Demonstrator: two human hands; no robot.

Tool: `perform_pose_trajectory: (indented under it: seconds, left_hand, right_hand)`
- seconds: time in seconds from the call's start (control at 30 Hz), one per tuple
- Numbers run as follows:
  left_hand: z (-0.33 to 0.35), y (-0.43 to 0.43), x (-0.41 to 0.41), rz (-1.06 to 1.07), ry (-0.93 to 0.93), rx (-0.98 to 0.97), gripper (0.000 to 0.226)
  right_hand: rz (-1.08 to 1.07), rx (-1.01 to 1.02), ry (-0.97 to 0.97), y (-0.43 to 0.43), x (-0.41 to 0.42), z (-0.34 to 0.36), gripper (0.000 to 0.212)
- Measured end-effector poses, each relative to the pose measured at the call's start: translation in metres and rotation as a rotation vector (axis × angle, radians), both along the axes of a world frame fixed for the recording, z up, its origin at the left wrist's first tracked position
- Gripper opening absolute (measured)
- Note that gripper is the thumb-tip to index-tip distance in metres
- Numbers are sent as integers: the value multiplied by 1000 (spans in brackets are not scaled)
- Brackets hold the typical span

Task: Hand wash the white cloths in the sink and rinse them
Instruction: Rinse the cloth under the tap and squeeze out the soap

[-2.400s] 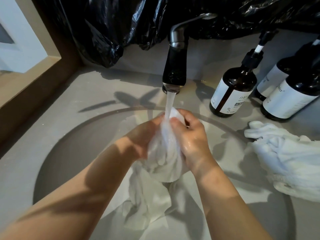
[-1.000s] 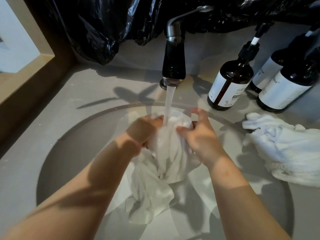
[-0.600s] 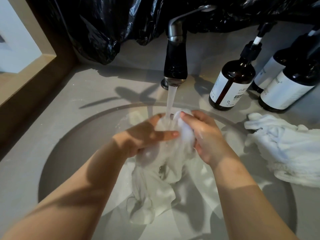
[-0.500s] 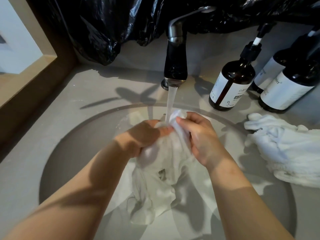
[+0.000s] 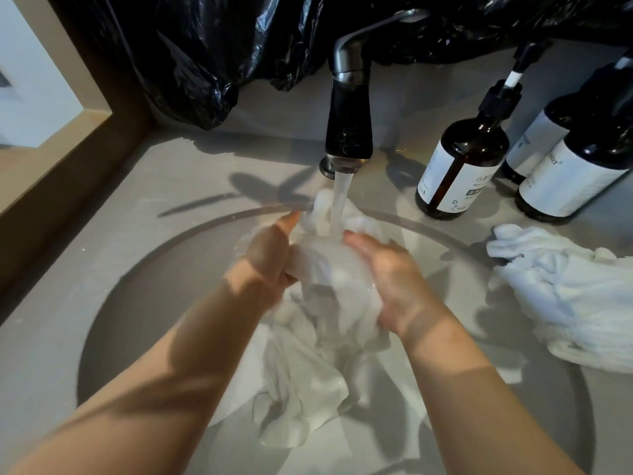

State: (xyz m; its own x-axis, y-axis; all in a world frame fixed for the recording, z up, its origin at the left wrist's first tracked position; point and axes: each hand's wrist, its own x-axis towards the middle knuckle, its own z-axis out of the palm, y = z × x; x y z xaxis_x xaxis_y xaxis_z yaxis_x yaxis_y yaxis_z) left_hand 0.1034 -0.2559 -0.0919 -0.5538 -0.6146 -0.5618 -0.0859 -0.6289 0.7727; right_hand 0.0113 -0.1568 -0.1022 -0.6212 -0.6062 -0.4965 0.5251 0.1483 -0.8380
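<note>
Left hand (image 5: 270, 255) and right hand (image 5: 394, 279) clutch a white cloth (image 5: 329, 265) under the running faucet (image 5: 349, 132), above the sink (image 5: 154, 303).

- The nearest brown pump bottle (image 5: 460, 156) on the table has a white label with a line of Chinese characters beginning 白; the smaller print beneath is too fine to read.
- The front right dark bottle (image 5: 582, 166) has a white label showing the word-ending "ter" with an ® mark.
- The rear bottle (image 5: 537, 135) has a label whose print is illegible.
</note>
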Motion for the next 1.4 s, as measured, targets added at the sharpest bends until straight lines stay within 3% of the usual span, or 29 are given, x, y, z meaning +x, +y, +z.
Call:
perform_pose_trajectory:
  seconds: [0.07,0.17,0.3,0.4,0.47,0.53,0.6,0.63,0.67,0.77,0.83,0.9,1.0,1.1,1.2,1.3,1.4]
  left_hand:
    - [-8,21,5,-59,-38,107,43]
    - [-15,43,-3,-288,-152,211,59]
    - [-23,31,-5,-285,-125,-172,28]
    - [-22,22,-2,-136,-32,-371,26]
    - [-17,20,-4,-102,-28,-391,26]
    - [-10,17,-5,-102,-62,-166,26]
    - [-3,13,-4,-160,43,0,29]
    - [-1,10,-2,-170,102,37,26]
    - [3,8,0,-184,158,74,23]
    - [6,-1,4,-179,241,118,27]
    - [5,-3,2,-169,197,45,20]
    - [1,-1,2,-179,112,-114,34]
    - [-5,5,0,-237,47,-312,31]
    - [-7,15,0,-328,130,-252,36]
    - [-16,22,-5,-244,88,-271,27]
    - [-13,27,-9,-46,124,-51,37]
    - [-11,25,-6,8,168,192,51]
  right_hand:
    - [-109,14,-130,4,-8,2,45]
    - [-77,24,-215,7,-10,4,34]
    - [-29,-71,-249,12,-2,13,14]
    - [-32,79,-8,12,2,8,17]
    - [-38,150,77,9,12,3,28]
    - [-36,136,20,5,26,3,56]
    - [-46,59,-52,4,38,3,95]
    - [-20,46,-37,5,40,5,104]
    - [19,46,19,6,41,8,100]
    - [107,93,258,9,32,12,57]
    - [44,59,251,12,24,14,31]
    - [-41,21,225,14,19,15,15]
    - [-159,-51,129,17,8,15,11]
    - [-236,-149,24,20,-2,16,26]
    - [-182,-15,311,17,6,15,21]
    - [8,60,514,11,32,8,15]
    - [247,137,894,6,54,7,13]
